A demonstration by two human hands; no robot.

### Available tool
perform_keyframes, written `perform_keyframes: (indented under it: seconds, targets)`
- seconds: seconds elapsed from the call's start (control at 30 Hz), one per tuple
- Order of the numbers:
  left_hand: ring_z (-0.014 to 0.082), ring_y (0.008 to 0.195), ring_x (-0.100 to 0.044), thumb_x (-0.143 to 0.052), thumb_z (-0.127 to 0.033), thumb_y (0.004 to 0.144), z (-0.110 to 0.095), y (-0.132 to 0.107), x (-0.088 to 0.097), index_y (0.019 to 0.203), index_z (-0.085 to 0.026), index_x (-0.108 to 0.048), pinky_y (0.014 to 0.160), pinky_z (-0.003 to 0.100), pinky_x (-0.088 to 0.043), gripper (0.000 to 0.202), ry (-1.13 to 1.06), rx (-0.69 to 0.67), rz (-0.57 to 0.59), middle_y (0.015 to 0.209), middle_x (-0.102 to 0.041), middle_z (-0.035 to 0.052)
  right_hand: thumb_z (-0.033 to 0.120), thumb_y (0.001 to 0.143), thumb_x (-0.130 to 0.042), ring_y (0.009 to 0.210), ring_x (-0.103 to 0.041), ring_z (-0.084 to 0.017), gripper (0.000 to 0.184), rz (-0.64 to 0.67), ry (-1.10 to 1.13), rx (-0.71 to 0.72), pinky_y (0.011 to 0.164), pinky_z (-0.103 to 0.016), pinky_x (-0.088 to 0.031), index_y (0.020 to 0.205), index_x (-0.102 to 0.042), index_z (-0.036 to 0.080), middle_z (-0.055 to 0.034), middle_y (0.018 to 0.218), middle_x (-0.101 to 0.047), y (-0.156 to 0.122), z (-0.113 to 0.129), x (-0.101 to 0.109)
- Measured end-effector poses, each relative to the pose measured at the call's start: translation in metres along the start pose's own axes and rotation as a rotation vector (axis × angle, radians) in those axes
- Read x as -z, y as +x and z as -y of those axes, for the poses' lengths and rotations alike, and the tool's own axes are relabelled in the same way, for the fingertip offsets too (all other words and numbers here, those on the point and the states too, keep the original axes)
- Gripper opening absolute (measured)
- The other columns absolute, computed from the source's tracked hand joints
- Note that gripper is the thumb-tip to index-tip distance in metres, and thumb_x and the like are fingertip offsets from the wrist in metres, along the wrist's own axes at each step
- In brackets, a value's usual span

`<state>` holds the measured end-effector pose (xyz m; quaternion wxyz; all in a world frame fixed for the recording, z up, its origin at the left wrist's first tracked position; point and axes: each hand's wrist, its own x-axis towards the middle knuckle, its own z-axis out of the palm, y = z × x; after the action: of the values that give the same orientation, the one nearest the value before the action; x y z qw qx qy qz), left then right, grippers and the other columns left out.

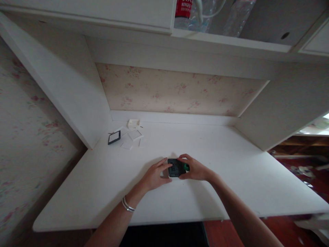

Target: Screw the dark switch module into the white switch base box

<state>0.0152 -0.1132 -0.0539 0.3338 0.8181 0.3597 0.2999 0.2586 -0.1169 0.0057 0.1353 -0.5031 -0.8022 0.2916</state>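
Near the front of the white desk, both hands hold a dark, flat, square-looking plate (pixel 176 167) with a pale rim along its left and lower edges. My left hand (pixel 154 176) grips its left side, thumb at the lower corner and fingers along the top; one fingertip rests on the dark face. On the opposite side, my right hand (pixel 193 168) pinches the right edge between thumb and fingers. A small green piece (pixel 186 167) shows inside the right hand, partly covered by it; I cannot make out its kind. My left wrist wears silver bangles.
Toward the back left of the desk (pixel 159 206) lie a black-framed panel (pixel 114 137), a white square frame (pixel 135 134), a small white box (pixel 133 123) and several thin white pieces. An overhead shelf holds plastic bottles (pixel 238 17). Side panels enclose the desk.
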Motion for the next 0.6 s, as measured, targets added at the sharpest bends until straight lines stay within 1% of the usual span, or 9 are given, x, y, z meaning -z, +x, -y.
perform_keyframes:
  seconds: [0.2,0.27,0.33,0.4,0.5,0.57,0.6]
  targets:
    - [0.0250,0.128,-0.042,-0.076,-0.030,0.066,0.001,-0.001,-0.003,0.119,-0.029,-0.060,0.106,0.041,-0.037,0.055,-0.036,0.007,-0.016,0.144,-0.038,0.0053,0.039,0.059,-0.077,0.101,-0.057,-0.022,0.070,0.014,0.008,0.044,0.091,-0.035,-0.044,0.123,-0.055,0.026,-0.0071,0.126,-0.047,-0.002,-0.003,0.001]
    - [0.0256,0.128,-0.042,-0.076,-0.030,0.066,0.002,-0.001,-0.003,0.118,-0.028,-0.061,0.106,0.042,-0.037,0.054,-0.051,0.011,-0.019,0.144,-0.038,0.0053,0.040,0.057,-0.078,0.104,-0.055,-0.023,0.073,0.022,0.014,0.045,0.093,-0.036,-0.043,0.125,-0.054,0.026,-0.0077,0.128,-0.046,-0.001,-0.004,0.001]
    - [0.0259,0.127,-0.043,-0.076,-0.030,0.066,0.003,-0.001,-0.004,0.117,-0.028,-0.062,0.106,0.042,-0.037,0.053,-0.052,0.013,-0.024,0.144,-0.039,0.0051,0.041,0.059,-0.077,0.105,-0.055,-0.024,0.073,-0.001,0.010,0.027,0.093,-0.037,-0.043,0.125,-0.053,0.024,-0.0092,0.129,-0.046,-0.001,-0.003,0.003]
    - [0.0257,0.127,-0.044,-0.077,-0.030,0.065,0.003,0.000,-0.004,0.117,-0.028,-0.061,0.106,0.042,-0.037,0.054,-0.040,0.016,-0.028,0.143,-0.040,0.0051,0.042,0.067,-0.071,0.103,-0.055,-0.023,0.061,-0.095,-0.007,0.015,0.091,-0.037,-0.043,0.123,-0.055,0.022,-0.0104,0.126,-0.049,-0.002,0.001,0.009]
    - [0.0247,0.126,-0.044,-0.076,-0.031,0.066,0.002,0.000,-0.004,0.119,-0.028,-0.060,0.107,0.040,-0.037,0.055,-0.024,0.013,-0.020,0.144,-0.038,0.0058,0.039,0.081,-0.058,0.092,-0.056,-0.019,0.038,-0.314,0.011,0.021,0.085,-0.035,-0.044,0.114,-0.058,0.021,-0.0084,0.109,-0.057,-0.008,0.019,0.027]
    - [0.0241,0.126,-0.045,-0.076,-0.029,0.066,0.000,0.000,-0.003,0.117,-0.028,-0.061,0.106,0.040,-0.038,0.054,-0.023,0.002,-0.013,0.146,-0.035,0.0051,0.039,0.083,-0.055,0.082,-0.056,-0.017,0.034,-0.404,0.122,0.008,0.078,-0.033,-0.044,0.113,-0.056,0.023,-0.0046,0.096,-0.060,-0.014,0.035,0.041]
    - [0.0240,0.126,-0.045,-0.076,-0.028,0.065,-0.001,0.000,-0.002,0.117,-0.028,-0.061,0.106,0.040,-0.038,0.054,-0.023,-0.004,-0.011,0.146,-0.035,0.0046,0.038,0.083,-0.055,0.078,-0.054,-0.015,0.033,-0.434,0.219,0.011,0.074,-0.031,-0.044,0.113,-0.054,0.024,-0.0029,0.094,-0.059,-0.018,0.043,0.048]
